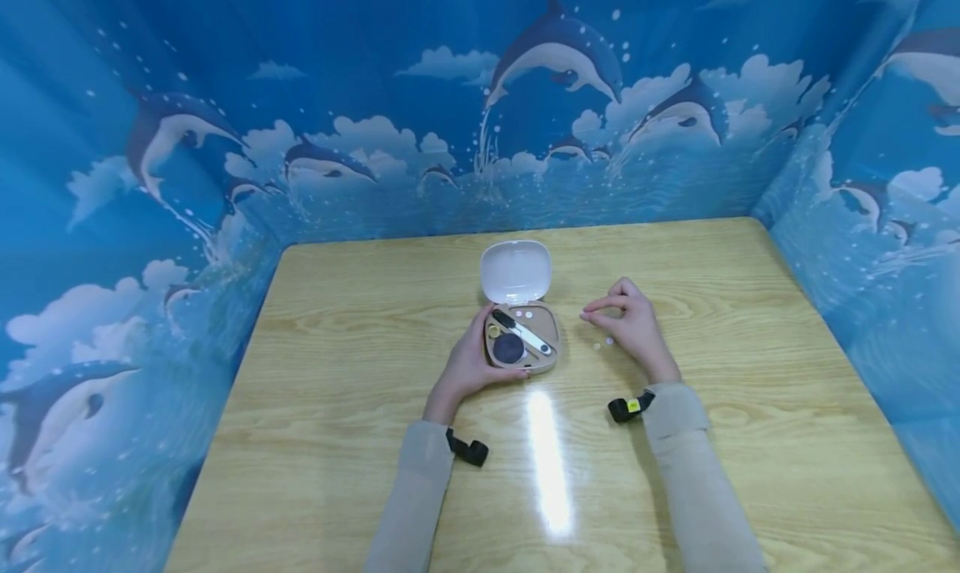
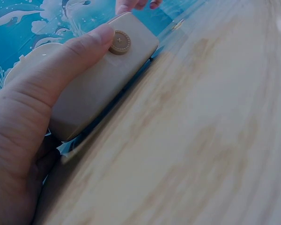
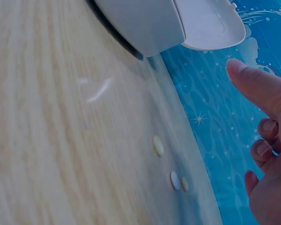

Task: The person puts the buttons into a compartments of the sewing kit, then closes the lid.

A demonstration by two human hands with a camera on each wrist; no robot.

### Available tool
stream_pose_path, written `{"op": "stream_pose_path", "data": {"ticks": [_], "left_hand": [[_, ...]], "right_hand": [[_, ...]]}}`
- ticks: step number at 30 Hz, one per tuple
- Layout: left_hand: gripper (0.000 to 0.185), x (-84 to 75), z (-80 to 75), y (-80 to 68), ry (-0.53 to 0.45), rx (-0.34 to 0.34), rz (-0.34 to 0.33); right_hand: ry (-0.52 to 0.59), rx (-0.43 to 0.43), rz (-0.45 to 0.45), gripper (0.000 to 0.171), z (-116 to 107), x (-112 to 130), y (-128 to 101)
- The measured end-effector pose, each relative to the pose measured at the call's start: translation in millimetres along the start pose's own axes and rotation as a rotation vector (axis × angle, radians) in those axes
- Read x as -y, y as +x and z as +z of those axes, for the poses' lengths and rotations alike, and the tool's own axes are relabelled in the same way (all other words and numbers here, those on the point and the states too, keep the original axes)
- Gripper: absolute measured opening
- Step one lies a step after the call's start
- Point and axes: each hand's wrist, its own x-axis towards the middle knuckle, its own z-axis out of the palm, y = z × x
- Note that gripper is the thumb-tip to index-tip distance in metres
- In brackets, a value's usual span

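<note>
Raised lid (image 1: 515, 271), seemingly bare tabletop (image 1: 750, 323) around

My head view looks down on the whole counter (image 1: 337, 439); both wrist views skim it closely, sharing the open case (image 1: 521, 335) at frame top.

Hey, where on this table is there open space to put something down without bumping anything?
Bare wood lies left of the left hand, right of the right hand, and behind the open case. The crowded spot is between case and right hand, where small buttons lie.
</note>
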Motion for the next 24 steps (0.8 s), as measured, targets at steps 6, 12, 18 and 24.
{"op": "stream_pose_path", "data": {"ticks": [6, 12, 18, 24], "left_hand": [[0.131, 2.6, 0.5, 0.8, 0.009, -0.017, 0.013], [0.13, 2.6, 1.1, 1.4, 0.017, -0.021, 0.013], [0.132, 1.7, 1.0, 1.3, 0.015, -0.026, 0.027], [0.132, 1.5, 1.1, 1.1, 0.003, -0.022, 0.034]], "right_hand": [[0.037, 0.009, -0.014, 0.021, 3.0, 7.0, 5.0], [0.065, 0.021, -0.015, 0.022, 8.1, 11.9, 10.2], [0.079, 0.031, -0.032, 0.019, 16.2, 16.1, 17.0], [0.106, 0.059, -0.024, 0.016, 26.8, 23.7, 21.2]]}}
